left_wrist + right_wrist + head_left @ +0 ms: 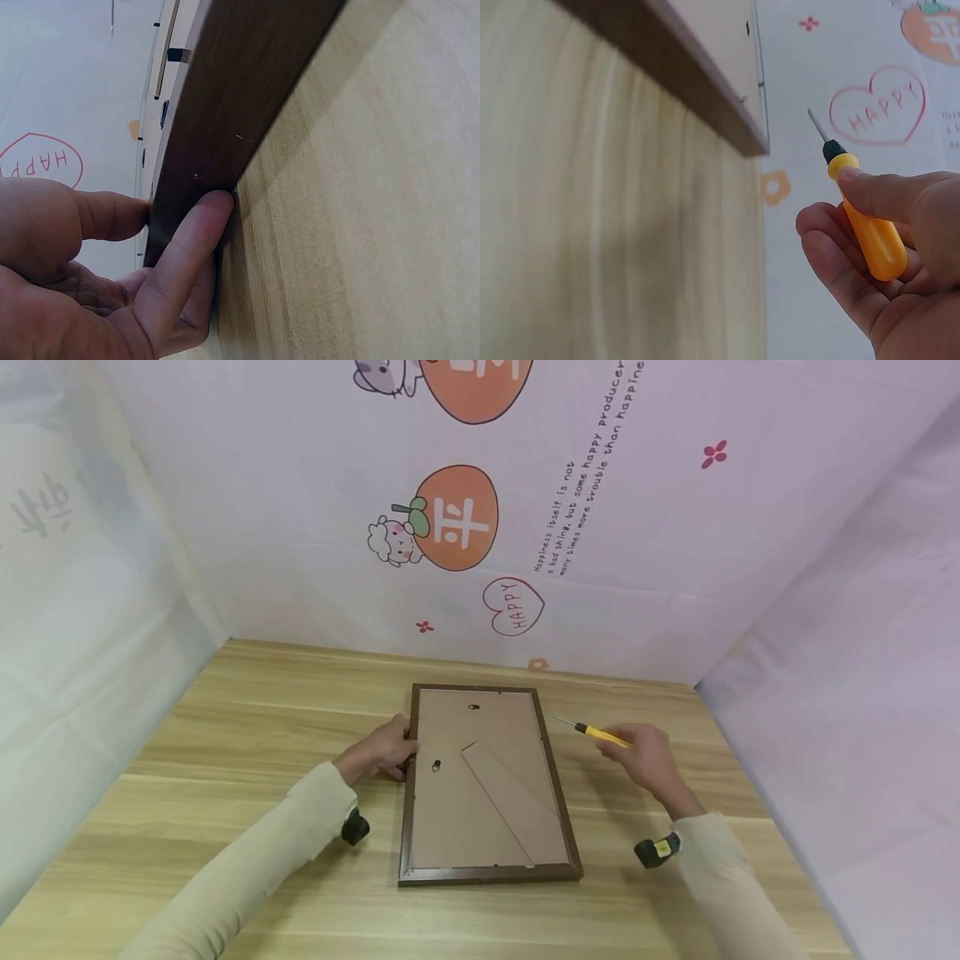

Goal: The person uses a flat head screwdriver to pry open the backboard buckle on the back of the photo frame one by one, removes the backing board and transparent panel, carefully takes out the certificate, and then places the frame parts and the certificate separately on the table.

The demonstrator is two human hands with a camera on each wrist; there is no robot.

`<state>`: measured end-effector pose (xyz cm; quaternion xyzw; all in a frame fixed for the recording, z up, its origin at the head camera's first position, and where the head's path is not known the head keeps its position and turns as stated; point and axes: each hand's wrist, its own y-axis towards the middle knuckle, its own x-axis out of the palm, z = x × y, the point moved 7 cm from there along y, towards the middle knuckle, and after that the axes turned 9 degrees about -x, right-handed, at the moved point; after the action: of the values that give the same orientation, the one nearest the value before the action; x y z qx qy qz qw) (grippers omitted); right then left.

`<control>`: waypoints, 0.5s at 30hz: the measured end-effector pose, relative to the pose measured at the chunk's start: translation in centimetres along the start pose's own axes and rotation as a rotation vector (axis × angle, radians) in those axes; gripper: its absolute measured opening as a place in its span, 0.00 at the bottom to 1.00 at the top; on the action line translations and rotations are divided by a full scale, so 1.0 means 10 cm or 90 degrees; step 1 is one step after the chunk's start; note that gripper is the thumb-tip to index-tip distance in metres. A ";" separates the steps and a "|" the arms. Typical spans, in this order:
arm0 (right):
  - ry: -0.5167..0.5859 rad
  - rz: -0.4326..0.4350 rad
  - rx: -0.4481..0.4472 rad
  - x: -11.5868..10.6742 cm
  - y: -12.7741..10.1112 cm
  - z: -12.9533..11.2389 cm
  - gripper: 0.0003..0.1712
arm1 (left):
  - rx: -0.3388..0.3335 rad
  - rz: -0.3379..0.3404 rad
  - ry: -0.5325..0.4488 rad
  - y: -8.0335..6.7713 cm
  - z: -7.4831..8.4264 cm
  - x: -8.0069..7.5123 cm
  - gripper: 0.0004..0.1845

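Left hand point(384, 750) pinches the face-down dark brown wooden picture frame point(489, 783) at its left rail: rigid, light, likely glass-fronted. Right hand point(643, 757) grips a yellow-handled screwdriver point(596, 733) right of the frame.

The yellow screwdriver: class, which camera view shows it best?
The right wrist view: the screwdriver fills it, handle and blade clear in the right hand. The head view shows it small; the left wrist view misses it.

Picture frame point(225, 112) cut off by the left wrist view's top edge; screwdriver point(600, 734) handle half hidden in right hand point(647, 758); tip too small to tell.
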<state>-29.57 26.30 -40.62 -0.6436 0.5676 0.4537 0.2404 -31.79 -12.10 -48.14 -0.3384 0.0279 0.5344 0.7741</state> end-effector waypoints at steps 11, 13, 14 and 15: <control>-0.037 0.018 0.023 -0.09 -0.39 0.47 0.19 | -0.007 -0.001 -0.001 0.01 0.02 0.01 0.15; -0.045 0.025 0.021 -0.10 -0.46 0.53 0.18 | -0.008 -0.001 -0.001 0.01 0.01 0.01 0.14; -0.046 0.027 0.022 -0.10 -0.49 0.56 0.17 | -0.007 -0.002 -0.001 0.02 0.01 0.01 0.12; -0.045 0.027 0.024 -0.10 -0.52 0.59 0.17 | -0.006 -0.002 -0.001 0.02 0.01 0.01 0.11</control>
<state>-26.42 32.95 -43.66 -0.6102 0.5812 0.4701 0.2626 -31.94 -11.87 -48.19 -0.3416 0.0246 0.5333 0.7735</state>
